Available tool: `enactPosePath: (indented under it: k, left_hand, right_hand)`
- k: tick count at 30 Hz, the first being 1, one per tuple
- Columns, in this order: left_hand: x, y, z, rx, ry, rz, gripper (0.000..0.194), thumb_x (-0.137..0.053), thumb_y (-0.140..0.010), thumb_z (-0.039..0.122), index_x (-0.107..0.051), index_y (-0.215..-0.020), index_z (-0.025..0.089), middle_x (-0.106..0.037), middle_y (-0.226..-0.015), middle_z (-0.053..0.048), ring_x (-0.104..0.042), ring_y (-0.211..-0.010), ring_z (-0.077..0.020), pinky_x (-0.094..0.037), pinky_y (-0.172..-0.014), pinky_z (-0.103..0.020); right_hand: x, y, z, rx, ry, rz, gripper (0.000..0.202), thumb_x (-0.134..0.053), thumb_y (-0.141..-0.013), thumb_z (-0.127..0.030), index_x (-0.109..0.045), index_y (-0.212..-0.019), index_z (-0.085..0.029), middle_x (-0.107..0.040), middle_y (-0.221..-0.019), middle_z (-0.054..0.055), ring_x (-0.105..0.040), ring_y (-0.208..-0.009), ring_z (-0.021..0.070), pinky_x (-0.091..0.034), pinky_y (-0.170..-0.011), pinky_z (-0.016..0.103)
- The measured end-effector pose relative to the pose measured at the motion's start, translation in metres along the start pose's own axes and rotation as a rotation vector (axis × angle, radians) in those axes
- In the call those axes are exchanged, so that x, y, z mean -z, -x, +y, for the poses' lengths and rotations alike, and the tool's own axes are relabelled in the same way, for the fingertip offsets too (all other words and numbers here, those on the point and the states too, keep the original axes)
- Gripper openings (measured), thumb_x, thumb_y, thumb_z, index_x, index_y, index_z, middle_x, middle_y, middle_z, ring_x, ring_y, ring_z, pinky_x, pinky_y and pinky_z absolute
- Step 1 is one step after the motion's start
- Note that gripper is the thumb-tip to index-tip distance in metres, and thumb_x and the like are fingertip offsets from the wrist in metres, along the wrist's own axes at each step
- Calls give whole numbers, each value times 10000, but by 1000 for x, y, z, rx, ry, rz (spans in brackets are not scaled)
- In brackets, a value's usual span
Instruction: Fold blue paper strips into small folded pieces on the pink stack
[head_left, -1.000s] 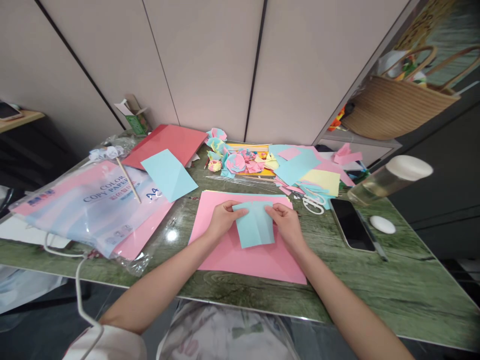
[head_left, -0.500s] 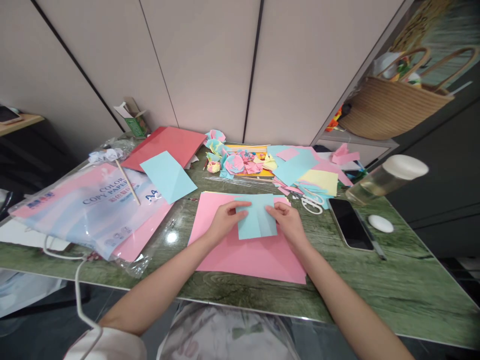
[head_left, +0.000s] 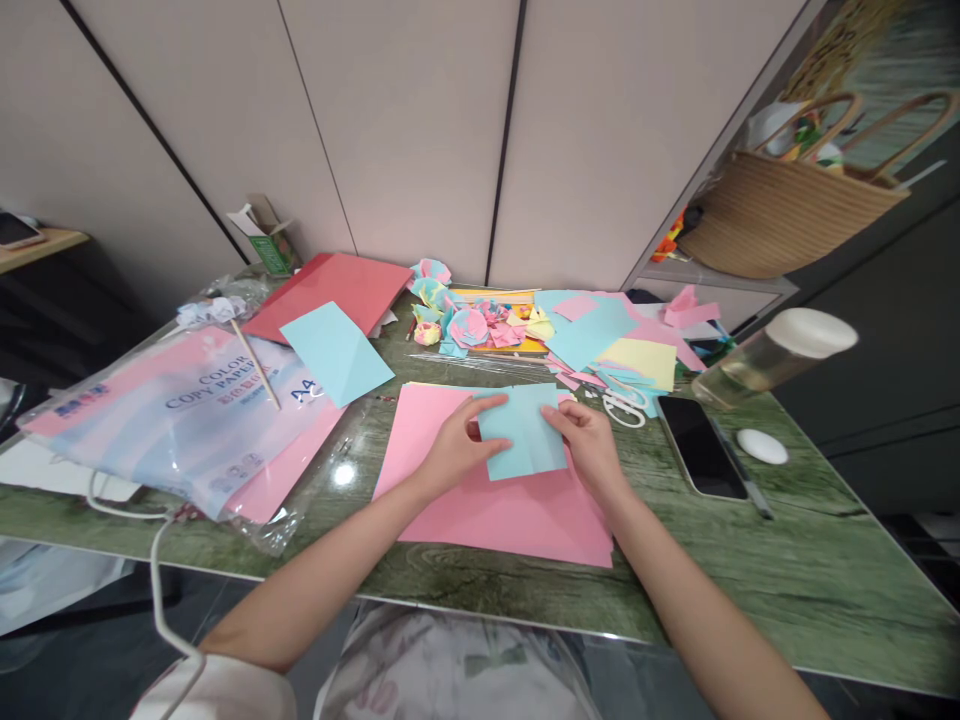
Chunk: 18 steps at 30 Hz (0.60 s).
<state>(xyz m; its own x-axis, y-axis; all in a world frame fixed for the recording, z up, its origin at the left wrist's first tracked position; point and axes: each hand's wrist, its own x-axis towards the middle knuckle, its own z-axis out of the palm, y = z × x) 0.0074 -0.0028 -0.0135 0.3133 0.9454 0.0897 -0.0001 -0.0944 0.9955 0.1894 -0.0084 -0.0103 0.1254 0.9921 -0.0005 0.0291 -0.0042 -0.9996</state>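
A creased light blue paper square (head_left: pixel 523 432) is held up over a stack of pink paper (head_left: pixel 480 515). My left hand (head_left: pixel 459 445) is at the square's left edge, with thumb and forefinger spaced apart on its face and the other fingers partly hidden. On the right edge, my right hand (head_left: pixel 589 440) pinches the paper between thumb and curled fingers. Faint fold lines run across the square.
Behind the stack lie paper flowers (head_left: pixel 470 328), cut paper pieces (head_left: pixel 592 335) and white-handled scissors (head_left: pixel 625 406). To the right are a phone (head_left: pixel 701 450), a pen (head_left: pixel 742 470) and a bottle (head_left: pixel 765 360). A color copy paper pack (head_left: pixel 202 410) lies left.
The blue paper square has shifted slightly right and tilted between my hands. My left thumb has moved further onto its face, and my right hand has gone a little to the right.
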Motion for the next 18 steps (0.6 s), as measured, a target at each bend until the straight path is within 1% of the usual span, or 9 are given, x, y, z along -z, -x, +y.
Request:
enactPosePath:
  k: [5, 10, 18]
  left_hand:
    - [-3, 1, 0, -1, -3, 25, 512, -660, -623, 237, -510, -1112, 249, -455, -1158, -68, -505, -977, -221, -461, -741, -303]
    - [-5, 3, 1, 6, 13, 37, 514, -660, -625, 239, -508, -1116, 248, -455, -1168, -68, -490, -1001, -224, -453, -766, -311]
    - [-8, 4, 2, 24, 27, 48, 526, -664, -620, 239, -499, -1119, 245, -436, -1175, -71, -516, -953, -213, -465, -743, -306]
  right_hand:
    - [-1, 0, 1, -23, -2, 16, 297, -612, -650, -408, -449, -543, -184, -315, -458, -63, -253, -422, 69, -189, -413, 220]
    - [-3, 1, 4, 11, 46, 75, 310, -603, -650, -433, -452, -540, -185, -328, -452, -62, -252, -413, 69, -186, -407, 224]
    - [-3, 2, 7, 24, 71, 107, 303, -588, -663, -444, -475, -563, -181, -349, -476, -53, -263, -427, 72, -200, -413, 226]
